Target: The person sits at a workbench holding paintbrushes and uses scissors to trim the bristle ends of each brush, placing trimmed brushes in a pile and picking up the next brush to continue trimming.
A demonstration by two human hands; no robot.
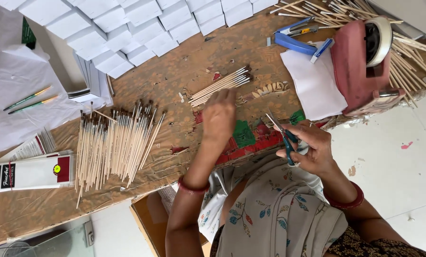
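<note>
On brown table, thin pale sticks (220, 85) bundled, left hand (218, 116) reaching

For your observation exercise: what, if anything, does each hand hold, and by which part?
The right hand holds small scissors by their blue handle loops, blades pointing away. The left hand holds nothing visible; it reaches onto the small bundle of thin sticks.

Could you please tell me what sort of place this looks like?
Probably a small paintbrush packing workshop: a heap of wooden-handled paintbrushes, stacked white cardboard boxes, and a red tape dispenser on the brown worktable.
</note>
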